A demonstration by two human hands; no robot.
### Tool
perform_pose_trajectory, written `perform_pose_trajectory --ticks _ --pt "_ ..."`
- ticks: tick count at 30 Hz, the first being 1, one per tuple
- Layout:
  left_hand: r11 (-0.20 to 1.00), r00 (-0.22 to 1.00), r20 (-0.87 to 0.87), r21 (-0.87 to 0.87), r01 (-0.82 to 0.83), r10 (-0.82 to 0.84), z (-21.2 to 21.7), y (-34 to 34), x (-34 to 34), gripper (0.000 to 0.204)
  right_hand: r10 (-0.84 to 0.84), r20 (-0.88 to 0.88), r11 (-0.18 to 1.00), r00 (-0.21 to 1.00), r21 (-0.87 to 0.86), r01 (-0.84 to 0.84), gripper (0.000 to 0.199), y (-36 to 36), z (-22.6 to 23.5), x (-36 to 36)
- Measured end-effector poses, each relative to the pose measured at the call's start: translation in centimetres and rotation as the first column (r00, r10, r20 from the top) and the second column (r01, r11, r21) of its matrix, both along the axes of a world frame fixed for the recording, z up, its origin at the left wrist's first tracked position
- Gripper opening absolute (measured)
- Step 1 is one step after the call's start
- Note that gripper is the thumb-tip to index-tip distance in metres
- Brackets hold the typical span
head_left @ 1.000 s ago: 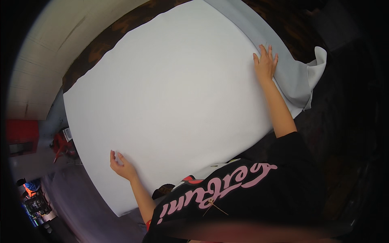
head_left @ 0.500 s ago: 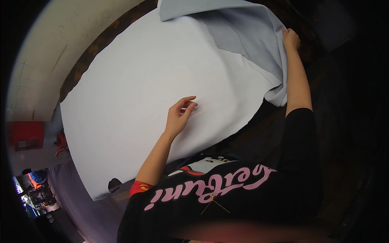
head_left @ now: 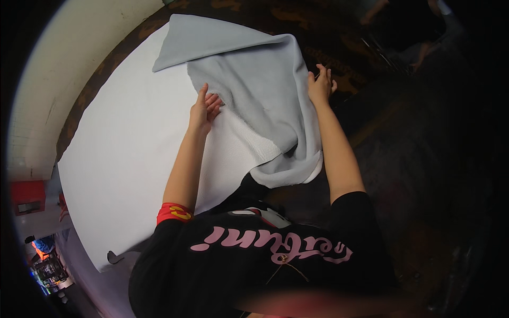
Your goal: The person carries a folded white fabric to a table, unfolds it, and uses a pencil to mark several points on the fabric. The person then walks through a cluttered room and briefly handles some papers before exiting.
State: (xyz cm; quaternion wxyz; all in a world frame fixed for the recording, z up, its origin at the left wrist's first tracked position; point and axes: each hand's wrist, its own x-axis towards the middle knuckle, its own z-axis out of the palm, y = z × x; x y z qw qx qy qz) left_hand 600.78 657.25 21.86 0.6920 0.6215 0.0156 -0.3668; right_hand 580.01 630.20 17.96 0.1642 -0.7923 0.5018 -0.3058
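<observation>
A large sheet of pliable material, white on one face and grey on the other (head_left: 127,138), lies spread out before me. Its right part is folded back, so the grey side (head_left: 249,79) faces up in loose folds. My left hand (head_left: 205,108) is over the sheet by the folded flap's rough edge, thumb apart and fingers loosely bent, with nothing seen in it. Along the fold's right side is my right hand (head_left: 321,87), its fingers spread; whether it touches the material cannot be made out.
The surface beneath is dark with brown patches (head_left: 228,5). A pale wall or panel (head_left: 69,69) curves along the left. A red box-like object (head_left: 27,197) stands at the far left. Part of another person in dark clothing (head_left: 413,24) shows at the far right.
My right hand has let go of the sheet's edge and come left. The grey flap now reaches further left and nearer. My left hand has moved up and left towards the flap.
</observation>
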Motion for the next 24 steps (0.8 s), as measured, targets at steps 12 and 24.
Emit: perform_pose_trajectory --ticks 12,24 --pt "0.825 0.699 0.444 -0.222 -0.520 0.560 -1.1 -21.6 0.0 0.049 0.635 -0.104 0.772 0.765 0.058 -0.633 0.025 -9.1 4.5 -12.5" --pt "0.978 0.701 0.695 0.209 0.015 -0.159 6.8 -56.0 -2.7 0.032 0.319 0.685 0.789 0.655 0.191 -0.585 0.036 -31.6 14.5 -15.2"
